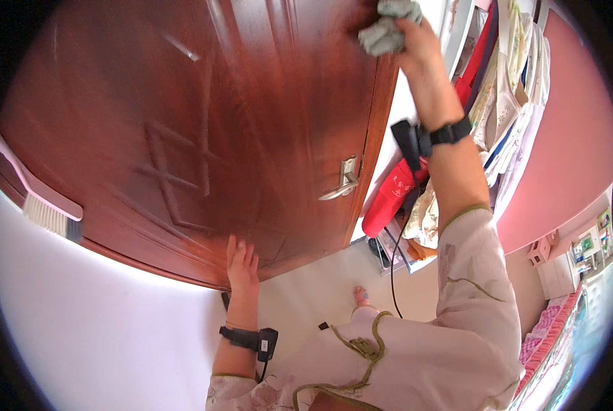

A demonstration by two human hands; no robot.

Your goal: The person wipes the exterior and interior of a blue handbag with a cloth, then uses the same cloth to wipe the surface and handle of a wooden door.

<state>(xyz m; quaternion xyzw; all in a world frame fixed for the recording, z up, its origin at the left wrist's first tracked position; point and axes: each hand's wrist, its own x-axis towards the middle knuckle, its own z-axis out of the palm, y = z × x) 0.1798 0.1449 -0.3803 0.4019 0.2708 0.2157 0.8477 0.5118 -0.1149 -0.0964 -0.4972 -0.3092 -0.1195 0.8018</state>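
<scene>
A brown wooden door (286,128) with carved panel lines fills the view before me. Up near its latch-side edge, my right hand (420,43) grips a crumpled grey-green cloth (388,36); the cloth appears to lie against the door. My left hand (244,264) rests near the door's lower edge, fingers spread and seemingly touching the wood, with nothing in it. Between the two hands, towards the right, sits a metal lever handle (341,184). Black straps with small devices circle both wrists.
A pink brush (49,205) hangs at the door's left side, by a white wall (80,318). Right of the door are hanging clothes (517,103) and a red cylindrical bag (388,198) bearing writing. A black cable (393,277) dangles from my right wrist above the pale floor (306,287).
</scene>
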